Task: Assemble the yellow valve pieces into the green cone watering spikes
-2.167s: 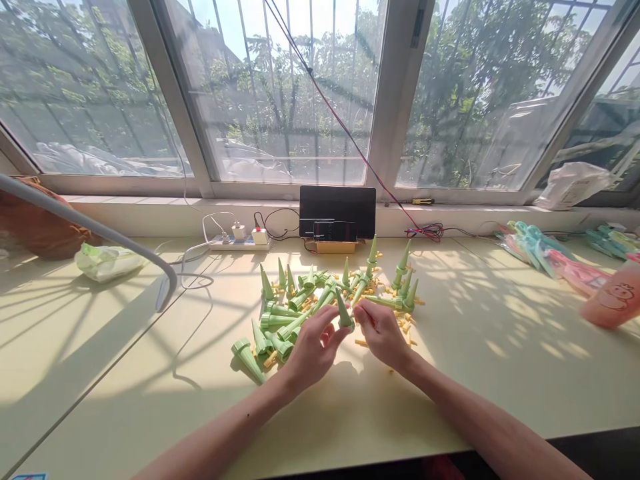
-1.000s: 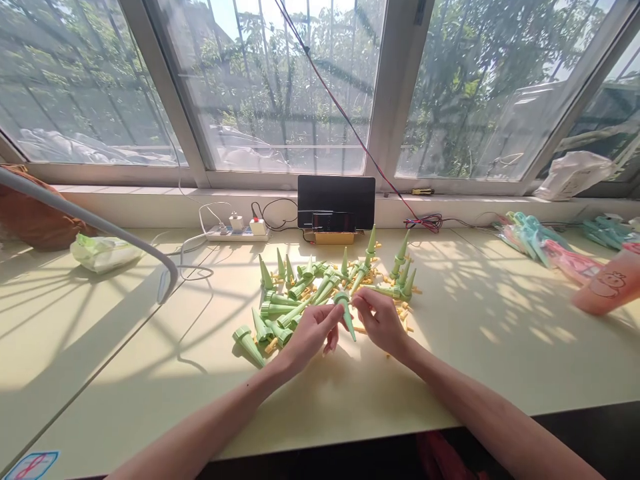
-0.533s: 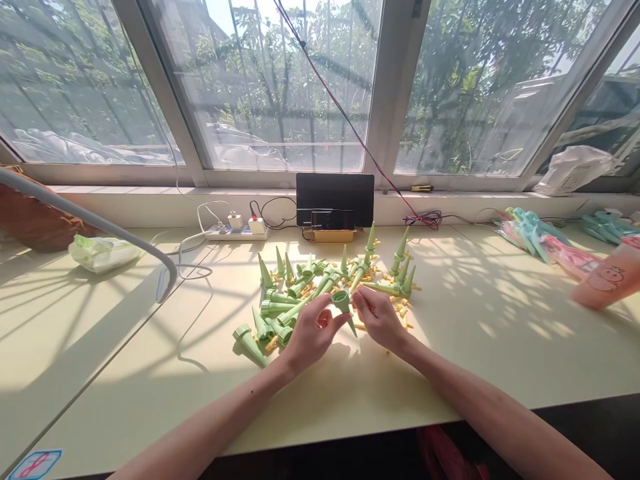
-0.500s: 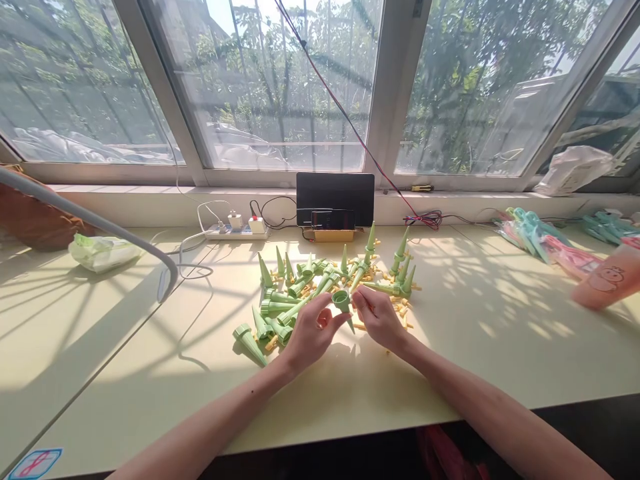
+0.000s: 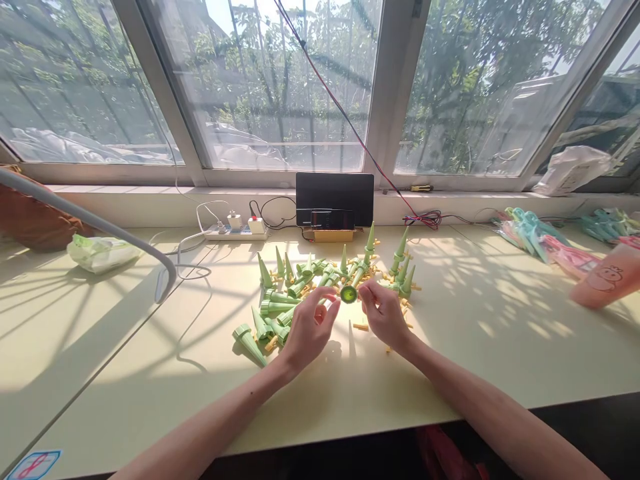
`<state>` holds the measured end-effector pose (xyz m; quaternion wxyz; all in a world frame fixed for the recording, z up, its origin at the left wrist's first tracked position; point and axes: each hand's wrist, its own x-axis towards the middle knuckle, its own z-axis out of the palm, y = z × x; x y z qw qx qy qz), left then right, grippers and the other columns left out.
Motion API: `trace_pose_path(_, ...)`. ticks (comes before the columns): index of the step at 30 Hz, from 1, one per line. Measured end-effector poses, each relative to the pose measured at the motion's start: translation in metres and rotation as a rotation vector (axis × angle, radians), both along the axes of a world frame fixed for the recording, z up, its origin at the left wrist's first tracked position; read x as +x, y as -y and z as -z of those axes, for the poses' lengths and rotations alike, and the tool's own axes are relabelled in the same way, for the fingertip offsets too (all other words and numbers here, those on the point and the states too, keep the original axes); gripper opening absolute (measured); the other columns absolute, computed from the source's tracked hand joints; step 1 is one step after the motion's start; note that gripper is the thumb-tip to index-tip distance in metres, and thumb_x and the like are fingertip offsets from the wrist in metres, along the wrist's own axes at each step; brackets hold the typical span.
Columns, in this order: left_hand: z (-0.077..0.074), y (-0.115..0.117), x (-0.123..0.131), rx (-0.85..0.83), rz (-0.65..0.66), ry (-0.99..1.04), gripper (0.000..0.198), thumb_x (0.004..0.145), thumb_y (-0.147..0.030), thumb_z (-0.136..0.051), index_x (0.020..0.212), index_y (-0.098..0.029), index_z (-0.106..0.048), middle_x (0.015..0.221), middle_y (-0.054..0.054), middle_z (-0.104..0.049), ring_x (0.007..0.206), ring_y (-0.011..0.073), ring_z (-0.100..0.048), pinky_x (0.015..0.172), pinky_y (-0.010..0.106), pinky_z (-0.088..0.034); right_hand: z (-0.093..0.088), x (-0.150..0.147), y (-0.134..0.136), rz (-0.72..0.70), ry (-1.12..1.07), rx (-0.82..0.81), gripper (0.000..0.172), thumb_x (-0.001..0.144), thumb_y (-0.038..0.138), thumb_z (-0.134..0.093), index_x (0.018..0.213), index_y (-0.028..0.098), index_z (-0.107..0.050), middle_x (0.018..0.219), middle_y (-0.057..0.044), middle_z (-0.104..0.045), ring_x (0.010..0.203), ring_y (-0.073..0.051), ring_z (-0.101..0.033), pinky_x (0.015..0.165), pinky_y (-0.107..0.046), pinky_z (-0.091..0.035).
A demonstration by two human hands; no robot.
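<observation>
Lifting green cone (image 5: 349, 294) above counter (image 5: 425, 400), between hands, mouth toward camera. Right hand (image 5: 387, 319): fingers pinched closed at rim, apparently bearing cone (any small piece inside grip hidden). Left hand (image 5: 311, 325): fingers slightly parted at opposite side, touch uncertain. Likely step in hand: turning or checking cone; next move probably calling for steady pinch, free fingers ready to support. Inside cone: bright green glow, no separate contents discernible. Beyond: other cones (image 5: 281, 306), yellow pieces (image 5: 361, 327). Far right: pink cup (image 5: 603, 280), contents unclear.
</observation>
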<state>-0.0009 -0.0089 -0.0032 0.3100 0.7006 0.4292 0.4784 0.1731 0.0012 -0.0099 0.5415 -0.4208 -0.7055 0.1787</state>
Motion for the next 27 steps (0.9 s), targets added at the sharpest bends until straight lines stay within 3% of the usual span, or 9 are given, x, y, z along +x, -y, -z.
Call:
trace_pose_path(2,-0.005,0.0012,0.0006,-0.194,0.063,0.114,0.04,0.094,-0.049,-0.046,0.082,-0.013,-0.061,0.074,0.003,-0.061,0.041,0.0056,-0.048,0.039,0.019,-0.037,0.0,0.0009,-0.0002,0.019,-0.018,0.012,0.033,0.098,0.029,-0.042,0.066,0.02,-0.041,0.056,0.004,-0.041,0.052,-0.011,-0.038,0.053,-0.025,-0.032)
trace_pose_path(4,-0.0076,0.0012,0.0005,-0.366,0.2,0.208,0.057,0.095,-0.057,-0.036,0.072,-0.011,-0.061,0.065,0.004,-0.059,0.038,0.0075,-0.048,0.036,0.02,-0.033,0.0,0.0009,0.0003,-0.003,-0.013,0.026,0.033,0.097,0.027,-0.042,0.065,0.021,-0.039,0.056,0.004,-0.041,0.052,-0.011,-0.038,0.053,-0.025,-0.032)
trace_pose_path(8,-0.0051,-0.0008,-0.0003,-0.555,0.408,0.314,0.062,0.093,-0.061,-0.035,0.079,-0.009,-0.065,0.066,0.006,-0.061,0.038,0.0091,-0.049,0.035,0.021,-0.033,-0.0014,-0.0012,0.0032,-0.107,0.051,0.029,0.031,0.097,0.024,-0.041,0.067,0.02,-0.042,0.06,0.003,-0.044,0.055,-0.011,-0.04,0.055,-0.025,-0.033)
trace_pose_path(13,-0.0025,-0.0011,-0.0017,-0.534,0.445,0.344,0.054,0.093,-0.056,-0.043,0.075,-0.009,-0.064,0.067,0.005,-0.062,0.036,0.0063,-0.046,0.038,0.021,-0.035,-0.0023,-0.003,0.0055,-0.13,0.064,0.009,0.032,0.097,0.023,-0.041,0.065,0.02,-0.039,0.06,0.003,-0.042,0.055,-0.011,-0.037,0.054,-0.025,-0.031)
trace_pose_path(19,-0.0023,-0.0007,-0.003,-0.475,0.416,0.259,0.051,0.092,-0.057,-0.046,0.071,-0.012,-0.058,0.048,0.001,-0.053,0.037,0.0084,-0.045,0.041,0.022,-0.034,-0.0017,-0.0028,0.0039,-0.13,0.049,-0.018,0.034,0.097,0.024,-0.041,0.064,0.02,-0.035,0.058,0.004,-0.037,0.054,-0.01,-0.032,0.052,-0.025,-0.028)
trace_pose_path(27,-0.0077,0.003,-0.004,-0.285,0.332,0.084,0.036,0.089,-0.047,-0.057,0.099,-0.013,-0.064,0.05,-0.004,-0.048,0.041,0.0084,-0.046,0.04,0.02,-0.037,-0.0009,-0.004,0.0024,-0.11,0.049,-0.063,0.039,0.097,0.032,-0.041,0.062,0.021,-0.029,0.056,0.005,-0.03,0.053,-0.01,-0.027,0.051,-0.025,-0.024)
